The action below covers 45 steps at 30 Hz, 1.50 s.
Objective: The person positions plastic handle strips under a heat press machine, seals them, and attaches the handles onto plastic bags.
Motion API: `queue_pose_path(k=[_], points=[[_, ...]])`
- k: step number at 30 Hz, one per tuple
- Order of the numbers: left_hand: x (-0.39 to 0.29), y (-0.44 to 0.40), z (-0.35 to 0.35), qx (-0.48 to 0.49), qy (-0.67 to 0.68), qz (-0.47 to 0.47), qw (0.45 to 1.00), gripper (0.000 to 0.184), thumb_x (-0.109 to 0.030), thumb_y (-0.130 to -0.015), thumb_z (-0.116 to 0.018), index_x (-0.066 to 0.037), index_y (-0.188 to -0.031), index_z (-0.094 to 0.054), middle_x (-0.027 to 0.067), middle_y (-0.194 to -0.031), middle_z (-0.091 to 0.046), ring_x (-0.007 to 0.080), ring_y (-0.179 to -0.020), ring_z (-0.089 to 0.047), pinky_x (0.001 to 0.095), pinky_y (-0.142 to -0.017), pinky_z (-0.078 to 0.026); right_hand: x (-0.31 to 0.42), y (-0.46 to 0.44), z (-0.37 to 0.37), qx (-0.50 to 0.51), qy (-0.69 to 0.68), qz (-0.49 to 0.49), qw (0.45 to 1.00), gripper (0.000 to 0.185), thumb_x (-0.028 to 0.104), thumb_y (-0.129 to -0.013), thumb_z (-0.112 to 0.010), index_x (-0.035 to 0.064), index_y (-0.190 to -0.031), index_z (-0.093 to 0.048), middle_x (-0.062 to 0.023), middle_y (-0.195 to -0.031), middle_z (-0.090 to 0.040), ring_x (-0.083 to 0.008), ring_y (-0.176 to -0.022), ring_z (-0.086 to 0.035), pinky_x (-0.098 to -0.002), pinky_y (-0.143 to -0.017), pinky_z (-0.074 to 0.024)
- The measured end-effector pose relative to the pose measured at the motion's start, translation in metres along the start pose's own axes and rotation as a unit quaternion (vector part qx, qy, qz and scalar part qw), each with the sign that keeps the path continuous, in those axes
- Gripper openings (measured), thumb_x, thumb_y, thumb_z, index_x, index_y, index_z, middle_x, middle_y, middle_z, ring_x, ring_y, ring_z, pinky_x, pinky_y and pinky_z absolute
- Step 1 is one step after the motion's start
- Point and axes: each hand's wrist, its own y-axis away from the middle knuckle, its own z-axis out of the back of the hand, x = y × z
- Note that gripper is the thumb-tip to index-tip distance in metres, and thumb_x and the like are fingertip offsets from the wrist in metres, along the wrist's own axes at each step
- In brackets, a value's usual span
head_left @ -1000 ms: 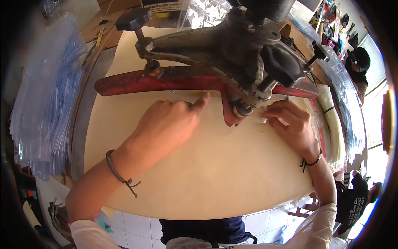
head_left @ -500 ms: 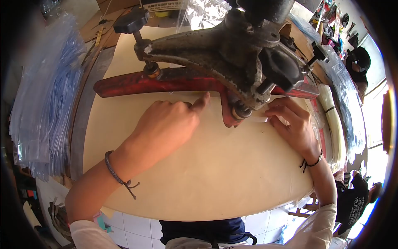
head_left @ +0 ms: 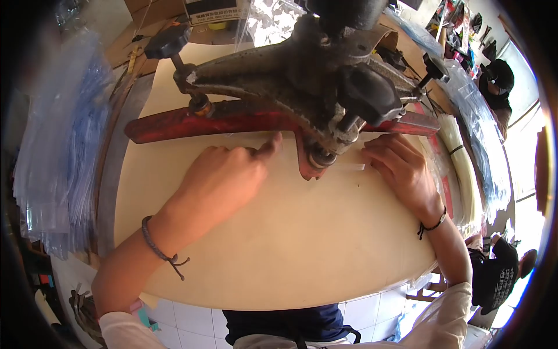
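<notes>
A dark metal press head (head_left: 302, 75) with black knobs carries a red bar (head_left: 215, 124) low over a tan sheet (head_left: 279, 244). My left hand (head_left: 224, 180) rests on the sheet in front of the bar, its index finger stretched to the bar's front edge; what its other fingers do is hidden. A narrow clear plastic strip (head_left: 351, 167) lies right of the red bar's front foot. Beside the strip's right end is my right hand (head_left: 401, 168), fingers curled and pressed together; whether anything is between them is hidden.
Stacks of clear plastic sleeves (head_left: 58, 151) lie at the left, and more plastic (head_left: 479, 134) lies at the right by a banded bundle (head_left: 459, 157). A cardboard box (head_left: 218, 11) stands behind the press. Two people (head_left: 497, 87) are at the far right.
The view has shifted slightly, so the press appears further left and lower. My right fingers have come away from the strip's end a little. My left hand keeps its pose by the bar.
</notes>
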Motion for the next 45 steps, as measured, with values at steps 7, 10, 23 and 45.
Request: queue_pose_path(k=[7,10,23,45], points=[[0.0,0.001,0.0,-0.004,-0.003,-0.011,1.0,0.049,-0.008,-0.086,-0.064,0.001,-0.134,-0.057,0.0121,-0.069,-0.066,0.029,-0.059,-0.067,0.039,-0.056,-0.054,0.0,0.001,0.0,0.018,-0.018,-0.031,0.999,0.02,-0.002,-0.08,-0.074,0.0014,-0.099,-0.069,-0.0106,-0.096,-0.068,-0.0287,-0.091,-0.067,-0.0389,-0.078,-0.0568],[0.001,0.001,0.0,-0.021,-0.001,-0.021,1.0,0.052,-0.007,-0.083,-0.063,0.002,-0.134,-0.058,0.0116,-0.064,-0.065,0.0281,-0.056,-0.066,0.0383,-0.054,-0.054,0.0,0.002,0.002,0.034,-0.031,-0.048,0.998,0.023,-0.005,-0.079,-0.073,0.001,-0.101,-0.069,-0.0128,-0.101,-0.069,-0.0317,-0.096,-0.067,-0.0402,-0.082,-0.056],[-0.001,0.002,-0.002,-0.018,-0.033,-0.014,0.999,0.056,-0.008,-0.085,-0.062,0.0,-0.14,-0.055,0.0127,-0.065,-0.065,0.0263,-0.058,-0.067,0.0377,-0.054,-0.055,0.0,0.004,-0.003,0.017,-0.026,-0.036,0.999,0.016,0.003,-0.083,-0.072,0.0024,-0.099,-0.07,-0.0098,-0.097,-0.069,-0.0275,-0.094,-0.067,-0.0385,-0.08,-0.057],[-0.111,0.187,-0.022,-0.213,0.058,0.22,0.95,0.087,-0.035,-0.07,-0.087,-0.016,-0.147,-0.052,0.008,-0.158,-0.044,0.0321,-0.143,-0.041,0.0567,-0.119,-0.025,0.151,0.134,0.041,-0.03,0.072,-0.214,0.974,0.08,0.032,-0.061,-0.09,0.0097,-0.132,-0.063,-0.0097,-0.145,-0.057,-0.0293,-0.136,-0.05,-0.0484,-0.115,-0.0338]])
